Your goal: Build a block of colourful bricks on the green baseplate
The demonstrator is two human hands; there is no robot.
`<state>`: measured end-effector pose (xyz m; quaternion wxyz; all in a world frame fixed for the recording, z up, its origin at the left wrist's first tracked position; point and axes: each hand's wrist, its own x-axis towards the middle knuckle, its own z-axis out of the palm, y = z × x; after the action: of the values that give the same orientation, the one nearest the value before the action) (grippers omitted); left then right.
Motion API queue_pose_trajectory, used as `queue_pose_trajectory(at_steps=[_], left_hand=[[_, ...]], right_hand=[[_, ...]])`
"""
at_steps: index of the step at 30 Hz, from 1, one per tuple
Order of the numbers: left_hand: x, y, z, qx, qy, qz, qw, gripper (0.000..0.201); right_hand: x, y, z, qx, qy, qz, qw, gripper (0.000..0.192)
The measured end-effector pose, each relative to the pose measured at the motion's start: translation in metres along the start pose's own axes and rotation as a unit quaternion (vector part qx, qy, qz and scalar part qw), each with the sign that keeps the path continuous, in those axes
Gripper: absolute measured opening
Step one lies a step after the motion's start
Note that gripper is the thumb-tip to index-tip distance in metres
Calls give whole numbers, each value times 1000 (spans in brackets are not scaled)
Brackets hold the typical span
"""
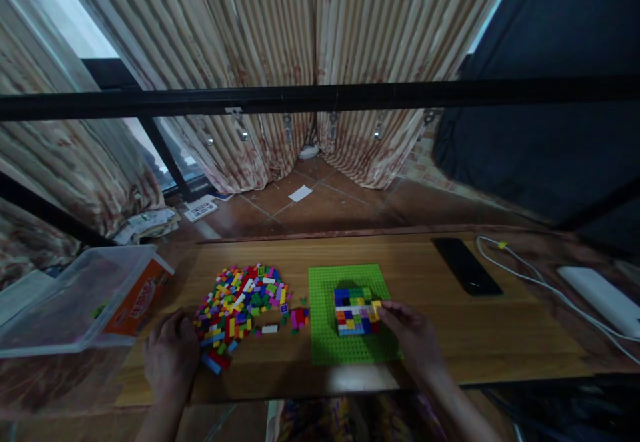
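Note:
A green baseplate (323, 349) lies on the wooden table. On it stands a block of toy bricks (353, 322) in mixed colours, with a white row across the middle. My right hand (413, 335) pinches a yellow toy brick (375, 307) between thumb and fingertips at the block's right edge; whether it is pressed down I cannot tell. My left hand (173, 349) rests at the left edge of a heap of loose toy bricks (245, 299), its fingers curled closed and their tips hidden. Blue and red bricks (214, 362) lie just right of that hand.
A clear plastic box (100, 295) with an orange label stands at the table's left end. Towards the right lie a black phone (467, 267), a white cable (540, 282) and a white power strip (600, 299). A dark rail (310, 99) crosses beyond the table, before curtains.

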<state>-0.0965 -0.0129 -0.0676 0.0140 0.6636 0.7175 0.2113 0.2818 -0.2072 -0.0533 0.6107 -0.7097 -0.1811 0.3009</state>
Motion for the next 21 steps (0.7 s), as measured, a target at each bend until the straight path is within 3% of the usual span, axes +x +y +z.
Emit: queue_pose_trajectory(at_steps=[9, 21], left_hand=[[1, 2, -3, 16, -7, 2, 1000, 52], [-2, 4, -2, -12, -5, -16, 1000, 43]], right_hand=[[5, 1, 7, 14, 0, 12, 1000, 38], [7, -7, 5, -146, -14, 15, 989, 36]])
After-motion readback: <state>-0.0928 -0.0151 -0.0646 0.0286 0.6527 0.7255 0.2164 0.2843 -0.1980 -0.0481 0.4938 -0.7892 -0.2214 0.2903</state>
